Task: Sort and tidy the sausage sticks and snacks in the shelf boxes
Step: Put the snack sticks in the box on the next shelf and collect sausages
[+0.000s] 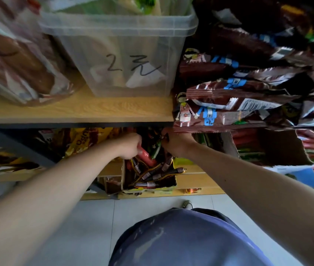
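While left hand [131, 145] grips red sausage stick [146, 157], right hand [175, 142] (grasp unclear) sits under shelf edge [75, 124].

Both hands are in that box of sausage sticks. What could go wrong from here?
1. The brown snack packs jut over the upper shelf edge just above the right hand; raising it could knock them off.
2. The cardboard box looks torn at the front, so pulling the red sausage stick held in the left hand might spill others onto the floor.
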`<state>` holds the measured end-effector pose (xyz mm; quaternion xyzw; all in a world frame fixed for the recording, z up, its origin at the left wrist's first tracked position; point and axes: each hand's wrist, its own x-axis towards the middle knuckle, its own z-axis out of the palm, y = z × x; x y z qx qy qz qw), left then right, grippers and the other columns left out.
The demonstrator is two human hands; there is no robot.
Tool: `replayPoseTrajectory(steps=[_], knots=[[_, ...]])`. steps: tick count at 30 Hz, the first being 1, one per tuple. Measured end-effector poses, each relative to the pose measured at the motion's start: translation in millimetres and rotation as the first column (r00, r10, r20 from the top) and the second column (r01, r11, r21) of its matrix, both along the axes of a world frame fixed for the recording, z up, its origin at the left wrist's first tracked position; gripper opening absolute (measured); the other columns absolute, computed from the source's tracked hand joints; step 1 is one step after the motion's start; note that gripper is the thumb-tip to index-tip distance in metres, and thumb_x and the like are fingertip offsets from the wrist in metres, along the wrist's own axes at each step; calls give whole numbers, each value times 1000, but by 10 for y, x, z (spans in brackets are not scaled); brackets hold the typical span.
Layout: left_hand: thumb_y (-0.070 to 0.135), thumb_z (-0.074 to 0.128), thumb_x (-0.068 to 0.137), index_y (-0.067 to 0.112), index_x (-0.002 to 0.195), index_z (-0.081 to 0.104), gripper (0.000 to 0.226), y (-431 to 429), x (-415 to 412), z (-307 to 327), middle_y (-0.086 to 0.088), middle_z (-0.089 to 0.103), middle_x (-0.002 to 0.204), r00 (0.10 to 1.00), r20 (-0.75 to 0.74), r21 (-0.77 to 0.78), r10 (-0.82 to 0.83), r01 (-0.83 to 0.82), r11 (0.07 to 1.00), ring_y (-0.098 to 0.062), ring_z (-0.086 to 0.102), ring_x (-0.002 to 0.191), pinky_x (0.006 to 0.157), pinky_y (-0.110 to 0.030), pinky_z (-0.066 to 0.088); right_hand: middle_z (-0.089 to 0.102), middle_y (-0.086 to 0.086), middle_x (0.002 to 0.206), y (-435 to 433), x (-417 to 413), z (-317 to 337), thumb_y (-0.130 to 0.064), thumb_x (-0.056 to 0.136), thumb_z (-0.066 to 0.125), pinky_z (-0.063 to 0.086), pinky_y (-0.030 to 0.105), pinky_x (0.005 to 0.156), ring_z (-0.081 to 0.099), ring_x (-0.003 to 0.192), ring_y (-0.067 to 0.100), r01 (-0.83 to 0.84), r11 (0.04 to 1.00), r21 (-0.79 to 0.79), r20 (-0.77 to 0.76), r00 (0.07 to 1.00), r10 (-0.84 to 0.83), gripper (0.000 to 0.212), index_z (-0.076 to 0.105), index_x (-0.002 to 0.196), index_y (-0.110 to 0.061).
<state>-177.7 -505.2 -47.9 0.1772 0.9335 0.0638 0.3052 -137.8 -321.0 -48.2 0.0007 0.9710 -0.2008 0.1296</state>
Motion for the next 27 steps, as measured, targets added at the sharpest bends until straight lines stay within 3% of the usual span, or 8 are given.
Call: replayPoseTrajectory(steps=[3,8,11,13,15,19,23,27], knots=[[25,62,95,21,108,56,15,-125,73,30,-2,56,109,999,-30,90,25,-22,996,-21,56,93,84,-38,51,55,14,136,-47,5,2,-29,98,54,44,35,96,50,124,39,30,1000,7,17,999,-30,40,54,136,-19],[16,65,91,24,97,52,16,-302,117,199,0,53,102,989,-123,216,87,-59,975,-19,53,91,75,-33,45,50,16,135,-54,-15,-43,-31,92,58,42,46,104,44,127,40,55,998,42,50,997,-57,38,58,127,-17],[26,61,95,24,105,54,12,-377,103,322,-2,58,112,968,-101,363,228,-177,915,-21,55,99,89,-38,47,58,15,121,-105,-21,-41,-24,87,59,46,41,96,49,118,38,94,995,22,40,995,-95,26,66,111,-13],[35,55,98,21,121,52,27,-388,127,361,1,54,117,942,-73,452,327,-261,853,-21,51,106,93,-34,42,63,13,113,-152,-19,-40,-18,85,57,50,38,89,54,111,35,110,994,-4,32,993,-110,21,70,102,-14],[41,52,99,20,129,52,36,-364,166,358,3,50,117,874,44,563,484,-422,711,-18,48,111,95,-28,35,66,10,108,-179,-1,-63,-14,84,55,49,34,85,58,107,33,74,997,15,62,995,-75,21,71,98,-16],[31,56,96,18,95,63,15,-364,108,324,-5,63,103,669,385,735,636,-639,227,-24,59,103,96,-36,48,68,5,107,-203,98,-89,-21,88,55,42,31,84,61,104,29,-7,999,48,114,993,1,16,66,97,-28],[15,55,97,17,103,57,6,-441,62,326,-8,61,106,578,697,699,424,-680,-220,-23,59,102,85,-40,55,69,3,104,-253,191,-36,-11,87,52,54,36,86,64,96,27,6,998,-65,83,997,-1,29,66,108,-25],[21,54,98,19,105,56,8,-479,113,315,-9,59,105,472,827,562,305,-714,-418,-23,58,97,85,-41,54,63,-7,96,-322,207,43,10,84,42,48,20,54,64,79,17,107,951,-292,112,991,-77,46,65,113,-18]])
